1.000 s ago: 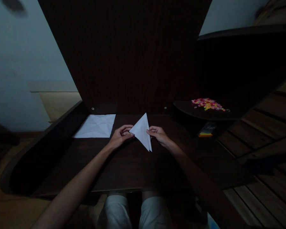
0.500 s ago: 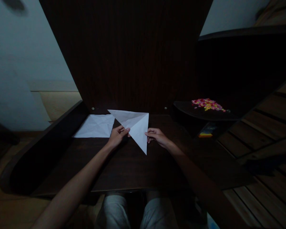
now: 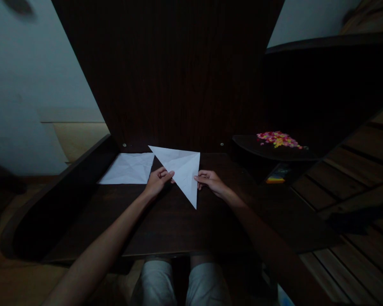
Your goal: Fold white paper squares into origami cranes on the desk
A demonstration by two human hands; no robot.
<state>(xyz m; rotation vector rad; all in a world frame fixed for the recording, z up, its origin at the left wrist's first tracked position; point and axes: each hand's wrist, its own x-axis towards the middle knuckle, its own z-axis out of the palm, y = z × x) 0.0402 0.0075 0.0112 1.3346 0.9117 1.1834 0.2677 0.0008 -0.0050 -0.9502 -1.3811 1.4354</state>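
Pinching the folded paper [image 3: 185, 170] with both hands, I have it just to the right of the flat sheet [image 3: 127, 169]. My left hand [image 3: 157, 182] grips its long slanting edge, thumb on top and fingers curled behind; my right hand [image 3: 211, 182] pinches the edge farther from the flat sheet. It's a white triangle, one tip reaching over the flat sheet's far right corner, another pointing back toward me. Whether it rests on the worktop [image 3: 166, 233] or hangs above it, I cannot tell. I'd say I'm at the stage of handling the fold, and the next move calls for a light, even pinch so the paper doesn't crumple. Well to the right of the flat sheet, a curved shelf [image 3: 242, 142] carries a scatter of coloured bits [image 3: 279, 139], with a yellow-edged thing [image 3: 276, 180] beneath, too dim to name. Left of the flat sheet stands a side board [image 3: 64, 191]. What might get in the way is the flat sheet itself, where the tip could catch.
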